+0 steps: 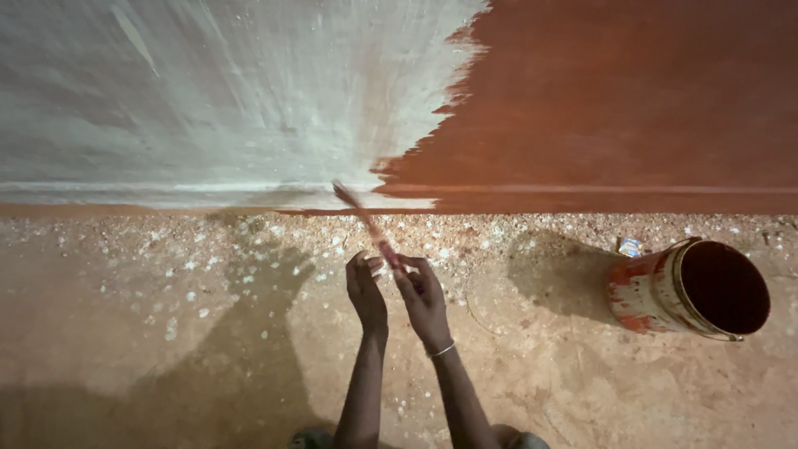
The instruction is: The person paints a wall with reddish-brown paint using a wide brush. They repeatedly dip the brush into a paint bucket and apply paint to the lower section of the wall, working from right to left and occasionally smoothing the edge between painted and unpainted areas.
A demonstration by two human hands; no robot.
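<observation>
Both hands, left (366,291) and right (422,298), closed round brush (366,220) handle. Wall (208,91): right half red, left half bare. Bucket (690,287) by floor's right edge.

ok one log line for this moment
both hands gripping paintbrush | bristles at wall base | paint bucket to right

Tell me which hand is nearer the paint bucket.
Right. The right hand holds the brush, with bare floor between it and the paint bucket; the left hand lies beyond it, farther from the bucket.
</observation>
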